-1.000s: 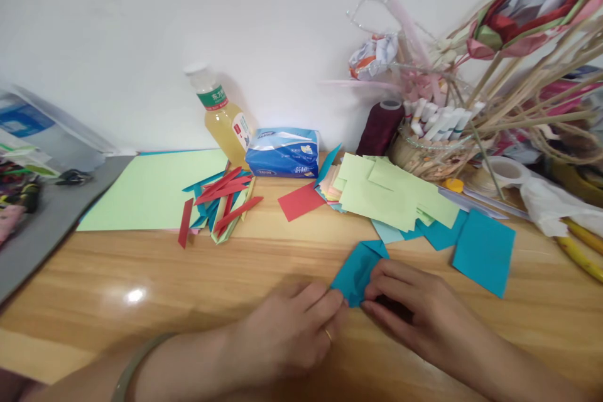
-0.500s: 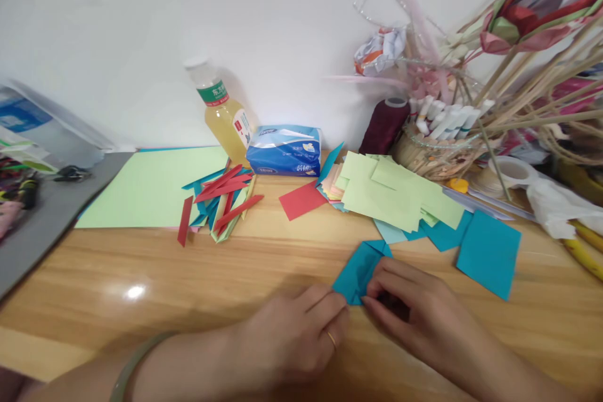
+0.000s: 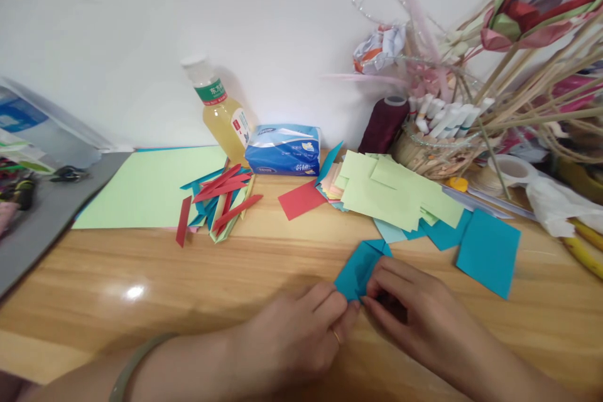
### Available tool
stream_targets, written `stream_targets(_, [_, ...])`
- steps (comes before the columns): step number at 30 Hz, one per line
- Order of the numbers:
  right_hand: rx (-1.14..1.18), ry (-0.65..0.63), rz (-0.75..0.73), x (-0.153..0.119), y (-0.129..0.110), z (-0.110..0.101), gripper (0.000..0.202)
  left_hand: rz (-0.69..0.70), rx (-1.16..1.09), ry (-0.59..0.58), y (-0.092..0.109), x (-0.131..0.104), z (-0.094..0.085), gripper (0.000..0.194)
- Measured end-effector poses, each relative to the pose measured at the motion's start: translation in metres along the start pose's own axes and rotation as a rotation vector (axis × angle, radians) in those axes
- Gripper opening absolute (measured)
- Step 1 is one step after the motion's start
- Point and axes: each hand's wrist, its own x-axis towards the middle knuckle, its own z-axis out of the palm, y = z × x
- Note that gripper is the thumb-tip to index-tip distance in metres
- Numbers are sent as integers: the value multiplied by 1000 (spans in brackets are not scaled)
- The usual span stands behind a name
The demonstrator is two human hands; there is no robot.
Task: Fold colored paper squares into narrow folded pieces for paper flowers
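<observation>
A blue sheet of paper [image 3: 357, 273] with folded edges lies on the wooden table between my hands. My left hand [image 3: 301, 326] grips its lower left corner, fingers curled and thumb close to the near edge. On the paper's right side, my right hand [image 3: 407, 301] pinches the near right edge between thumb and fingers. Both hands nearly meet at the near edge, and their fingers hide part of the paper there. Flat to the right is another blue paper [image 3: 490, 254].
Light green paper pieces [image 3: 386, 191] lie behind my hands, beside a red paper [image 3: 301, 199]. Folded red, blue and green strips [image 3: 221, 201] sit further left. A tissue pack [image 3: 282, 151], a bottle [image 3: 221, 119] and a basket of markers [image 3: 428, 151] stand along the wall.
My left hand has shifted slightly right along the paper's near edge, its thumb now closer to my right hand. My right hand stays in place.
</observation>
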Motion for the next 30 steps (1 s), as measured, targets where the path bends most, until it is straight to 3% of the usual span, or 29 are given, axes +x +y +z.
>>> stream_targets(6, [20,-7,1,-3,3,0,7,-15,-6,-9,-1,1,-1,24])
stream_targets(10, [22,-41,-71,-5,8,-2,16,-24,-25,-11,-2,1,-1,24])
stream_targets(16, [-294,25,-519,-3,13,-21,27,-44,5,14,-4,-2,4,22])
stream_targets(18, [-330,34,-574,-2,9,-26,30,-74,21,56,-5,-2,5,16])
stream_targets(25, [-278,-11,-463,-5,-10,-14,29,-127,156,104,-13,0,-1,20])
stream_targets(30, [-340,62,-432,-2,-13,-2,57,-46,106,143,-22,0,-3,29])
